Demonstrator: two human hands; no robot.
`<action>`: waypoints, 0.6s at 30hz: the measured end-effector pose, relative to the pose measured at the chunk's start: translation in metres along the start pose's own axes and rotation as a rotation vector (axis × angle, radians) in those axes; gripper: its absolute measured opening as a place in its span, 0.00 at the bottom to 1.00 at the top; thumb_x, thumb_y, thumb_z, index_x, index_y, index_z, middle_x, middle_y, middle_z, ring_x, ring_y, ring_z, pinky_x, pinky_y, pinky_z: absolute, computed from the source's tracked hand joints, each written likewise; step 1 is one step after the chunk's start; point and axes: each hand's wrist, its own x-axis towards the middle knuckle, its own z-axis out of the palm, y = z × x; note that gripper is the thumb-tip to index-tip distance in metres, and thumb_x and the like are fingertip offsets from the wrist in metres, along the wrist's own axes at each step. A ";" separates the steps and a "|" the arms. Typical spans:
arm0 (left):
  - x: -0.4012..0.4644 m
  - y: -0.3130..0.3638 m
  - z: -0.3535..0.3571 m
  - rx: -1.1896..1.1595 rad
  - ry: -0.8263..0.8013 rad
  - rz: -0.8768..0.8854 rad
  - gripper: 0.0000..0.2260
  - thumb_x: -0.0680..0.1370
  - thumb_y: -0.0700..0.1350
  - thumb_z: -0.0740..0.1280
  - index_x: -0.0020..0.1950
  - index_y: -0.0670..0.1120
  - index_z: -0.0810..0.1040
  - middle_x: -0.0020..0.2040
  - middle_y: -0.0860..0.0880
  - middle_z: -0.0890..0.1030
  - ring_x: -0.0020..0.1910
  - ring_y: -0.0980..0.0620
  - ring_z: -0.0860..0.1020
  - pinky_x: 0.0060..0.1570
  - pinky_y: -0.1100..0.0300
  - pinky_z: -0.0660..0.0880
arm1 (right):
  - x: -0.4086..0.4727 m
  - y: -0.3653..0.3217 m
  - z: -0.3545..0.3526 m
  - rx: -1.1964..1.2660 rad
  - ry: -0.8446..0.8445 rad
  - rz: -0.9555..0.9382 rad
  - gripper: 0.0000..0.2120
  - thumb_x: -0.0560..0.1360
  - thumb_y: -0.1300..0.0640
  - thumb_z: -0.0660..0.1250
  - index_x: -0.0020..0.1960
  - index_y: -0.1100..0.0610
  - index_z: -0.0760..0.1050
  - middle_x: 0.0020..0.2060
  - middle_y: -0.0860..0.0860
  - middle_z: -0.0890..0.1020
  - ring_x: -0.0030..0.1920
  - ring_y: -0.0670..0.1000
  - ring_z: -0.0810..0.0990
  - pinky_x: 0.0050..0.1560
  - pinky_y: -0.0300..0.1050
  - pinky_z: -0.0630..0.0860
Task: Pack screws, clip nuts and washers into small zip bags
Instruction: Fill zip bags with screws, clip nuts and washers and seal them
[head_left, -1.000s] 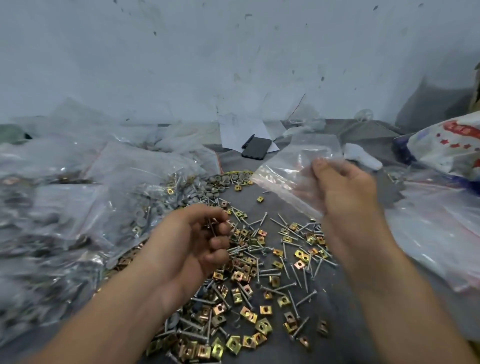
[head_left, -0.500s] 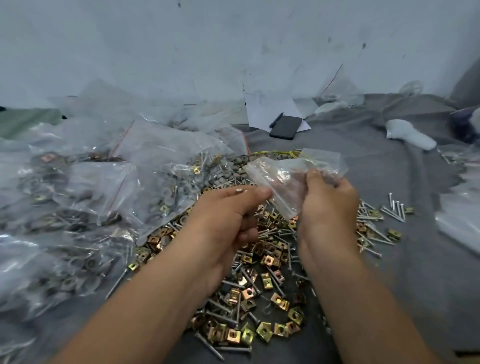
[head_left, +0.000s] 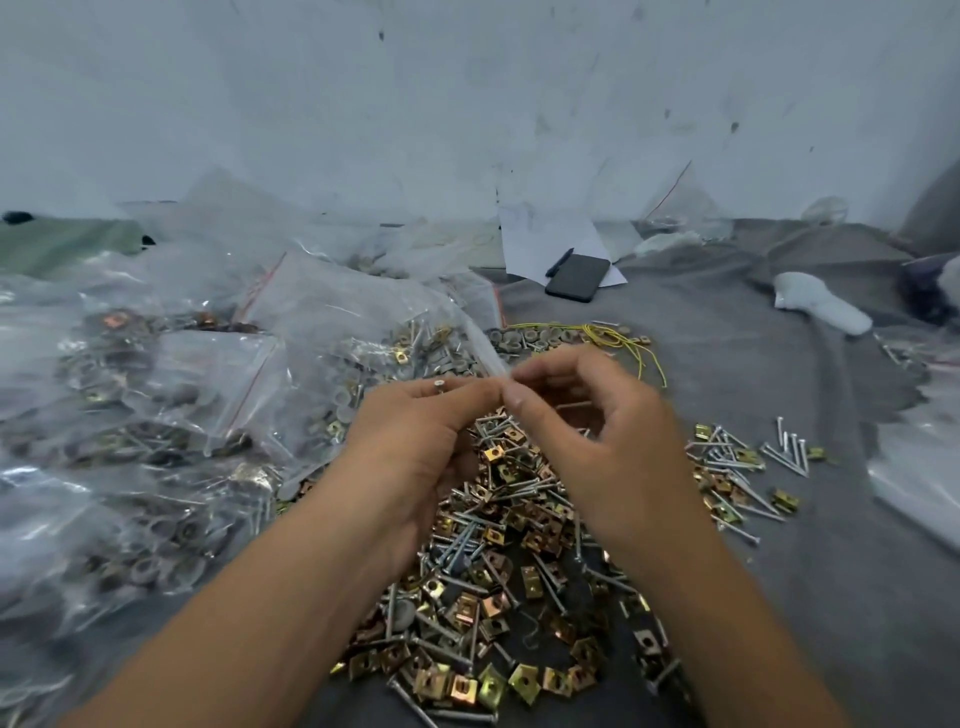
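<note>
left hand (head_left: 415, 441) curls round screws, one screw head (head_left: 439, 385) poking out by index finger; fingertips meet right hand (head_left: 597, 441). right hand pinches small zip bag (head_left: 485, 353) at its edge, thumb and forefinger together. we hold both above loose pile of screws and clip nuts (head_left: 498, 561) on grey cloth (head_left: 831, 597). washers (head_left: 524, 338) beyond hands. filled bags (head_left: 156, 415) heaped left. phone (head_left: 577, 277) far back.

Filled zip bags (head_left: 171, 415) crowd the whole left of the frame, and the loose hardware pile (head_left: 519, 561) blocks the centre bottom. Bare grey cloth (head_left: 727, 364) lies free at centre right, between the phone (head_left: 577, 277) and scattered screws (head_left: 789, 452).
</note>
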 end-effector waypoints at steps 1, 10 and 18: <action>-0.001 0.002 -0.002 0.010 -0.016 -0.003 0.04 0.74 0.42 0.79 0.44 0.42 0.89 0.25 0.54 0.68 0.20 0.58 0.63 0.20 0.65 0.63 | 0.001 0.001 -0.001 0.078 -0.042 0.047 0.09 0.77 0.55 0.76 0.56 0.49 0.81 0.46 0.44 0.86 0.49 0.46 0.85 0.52 0.48 0.83; -0.002 0.017 -0.014 0.327 -0.071 0.162 0.14 0.65 0.52 0.82 0.42 0.44 0.88 0.23 0.55 0.71 0.21 0.55 0.65 0.22 0.64 0.64 | -0.002 0.005 -0.001 0.343 -0.011 0.265 0.03 0.73 0.58 0.78 0.47 0.54 0.85 0.41 0.54 0.87 0.44 0.55 0.87 0.44 0.50 0.86; -0.004 0.012 -0.011 0.438 -0.088 -0.019 0.13 0.70 0.49 0.81 0.30 0.48 0.83 0.26 0.53 0.68 0.23 0.52 0.66 0.29 0.61 0.65 | -0.003 0.010 0.001 -0.061 0.428 0.155 0.08 0.76 0.55 0.74 0.45 0.47 0.76 0.38 0.45 0.83 0.41 0.44 0.85 0.39 0.45 0.84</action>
